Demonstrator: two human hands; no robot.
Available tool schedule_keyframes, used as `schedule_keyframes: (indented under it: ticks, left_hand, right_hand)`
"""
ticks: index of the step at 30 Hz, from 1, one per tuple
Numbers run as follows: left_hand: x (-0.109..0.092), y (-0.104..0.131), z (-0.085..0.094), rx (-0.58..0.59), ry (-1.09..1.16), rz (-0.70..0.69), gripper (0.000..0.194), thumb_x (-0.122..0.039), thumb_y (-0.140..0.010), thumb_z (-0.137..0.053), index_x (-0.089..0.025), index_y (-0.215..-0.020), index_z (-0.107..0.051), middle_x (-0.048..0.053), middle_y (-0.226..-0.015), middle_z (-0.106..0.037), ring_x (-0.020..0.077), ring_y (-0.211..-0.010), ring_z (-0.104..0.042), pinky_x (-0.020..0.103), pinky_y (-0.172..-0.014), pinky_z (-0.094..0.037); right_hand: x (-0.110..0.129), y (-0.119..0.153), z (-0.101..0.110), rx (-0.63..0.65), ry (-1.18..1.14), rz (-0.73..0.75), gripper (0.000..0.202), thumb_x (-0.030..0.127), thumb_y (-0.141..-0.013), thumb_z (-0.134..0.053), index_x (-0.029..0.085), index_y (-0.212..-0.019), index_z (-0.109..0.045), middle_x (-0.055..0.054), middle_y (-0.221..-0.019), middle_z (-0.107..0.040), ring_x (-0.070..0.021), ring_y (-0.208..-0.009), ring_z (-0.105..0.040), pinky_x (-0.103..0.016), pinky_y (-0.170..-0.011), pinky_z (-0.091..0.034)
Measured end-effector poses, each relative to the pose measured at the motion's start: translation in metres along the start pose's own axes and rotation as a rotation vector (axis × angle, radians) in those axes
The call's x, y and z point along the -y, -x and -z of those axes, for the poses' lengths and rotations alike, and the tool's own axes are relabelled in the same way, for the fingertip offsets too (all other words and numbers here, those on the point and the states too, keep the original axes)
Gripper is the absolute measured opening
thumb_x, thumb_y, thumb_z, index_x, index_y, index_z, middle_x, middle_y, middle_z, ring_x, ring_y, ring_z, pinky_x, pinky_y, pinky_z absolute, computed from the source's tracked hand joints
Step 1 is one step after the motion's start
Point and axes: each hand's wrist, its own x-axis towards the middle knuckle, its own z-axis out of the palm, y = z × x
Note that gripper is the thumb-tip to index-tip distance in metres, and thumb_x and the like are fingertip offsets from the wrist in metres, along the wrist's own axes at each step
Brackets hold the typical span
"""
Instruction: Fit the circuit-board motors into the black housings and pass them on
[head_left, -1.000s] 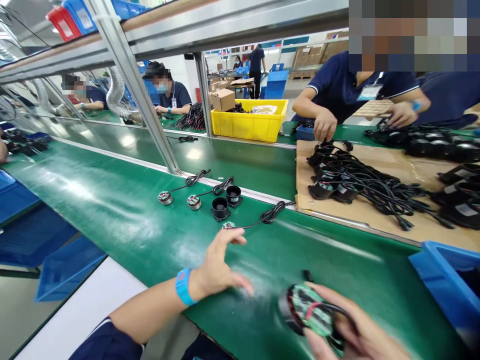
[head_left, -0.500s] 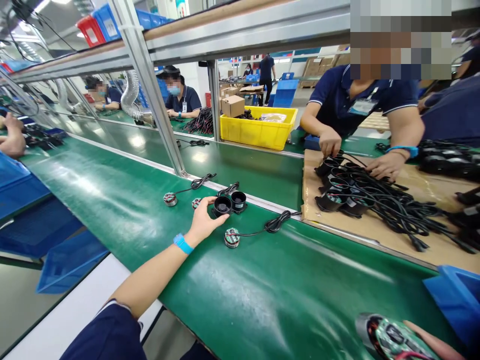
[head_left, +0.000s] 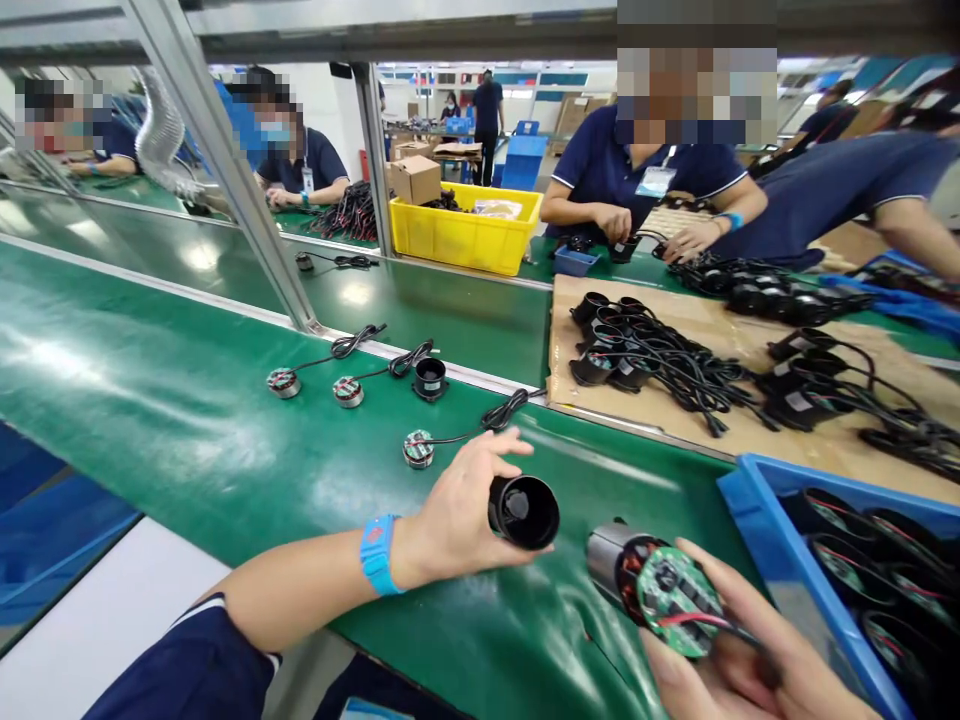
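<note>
My left hand (head_left: 469, 510), with a blue band at the wrist, grips a black cylindrical housing (head_left: 534, 512) whose open end faces me. Just right of it, my right hand (head_left: 727, 640) holds a small motor (head_left: 651, 588) between thumb and fingers. The motor has a silver can, copper windings and a green circuit board with red and black wires. The two parts are close together but apart. Beyond my left hand lies a motor with a coiled cable (head_left: 418, 449). Farther left are two more such motors, and a second black housing (head_left: 430, 380) stands near the metal strip.
At right, a blue bin (head_left: 787, 590) holds several black housings with boards inside. Cardboard (head_left: 562, 380) beyond the strip carries more cabled housings. A co-worker (head_left: 645, 190) handles parts behind it. A metal post (head_left: 225, 170) and a yellow crate (head_left: 457, 235) stand farther back.
My left hand has picked up one of the two black housings and brought it right and nearer. My right hand with the motor has come further into view, and the camera has turned right.
</note>
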Motion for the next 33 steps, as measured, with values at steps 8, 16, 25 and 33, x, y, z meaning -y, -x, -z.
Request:
schedule_keyframes:
  ticks: [8, 16, 25, 33]
  left_hand:
    - [-0.011, 0.006, -0.022, -0.004, 0.240, 0.182, 0.068, -0.048, -0.066, -0.088, -0.023, -0.112, -0.047, 0.011, -0.113, -0.068, 0.0276, -0.103, -0.070, 0.041, -0.086, -0.058]
    - [-0.006, 0.011, -0.024, -0.019, 0.304, 0.259, 0.064, -0.043, -0.065, -0.091, -0.021, -0.112, -0.052, 0.009, -0.109, -0.064, 0.0237, -0.096, -0.066, 0.036, -0.080, -0.055]
    - [0.005, 0.020, -0.035, -0.076, 0.310, 0.396, 0.065, -0.041, -0.060, -0.093, -0.021, -0.110, -0.057, 0.006, -0.105, -0.065, 0.0216, -0.091, -0.066, 0.034, -0.079, -0.055]
    - [0.059, 0.031, -0.026, 0.428, 0.084, 0.514, 0.067, -0.041, -0.059, -0.093, -0.021, -0.116, -0.066, 0.009, -0.125, -0.070, 0.0352, -0.139, -0.050, 0.058, -0.126, -0.010]
  right_hand:
    - [0.028, -0.003, -0.043, 0.012, -0.053, 0.079, 0.041, 0.037, -0.085, -0.072, 0.019, -0.122, -0.070, 0.007, -0.052, -0.041, -0.0079, -0.042, -0.037, -0.023, -0.046, -0.039]
    - [0.017, 0.014, -0.064, 0.132, -0.226, -0.115, 0.048, 0.043, -0.086, -0.070, 0.013, -0.123, -0.068, 0.010, -0.054, -0.028, -0.0079, -0.042, -0.032, -0.020, -0.040, -0.035]
    - [0.006, 0.006, -0.062, 0.146, 0.213, 0.335, 0.054, 0.052, -0.095, -0.059, 0.015, -0.135, -0.060, 0.002, -0.060, -0.057, -0.0100, -0.046, -0.050, -0.023, -0.051, -0.040]
    - [-0.015, 0.025, -0.086, 0.491, 0.531, 0.347, 0.066, 0.062, -0.098, -0.047, 0.023, -0.151, -0.046, 0.000, -0.063, -0.063, -0.0159, -0.050, -0.060, -0.028, -0.048, -0.037]
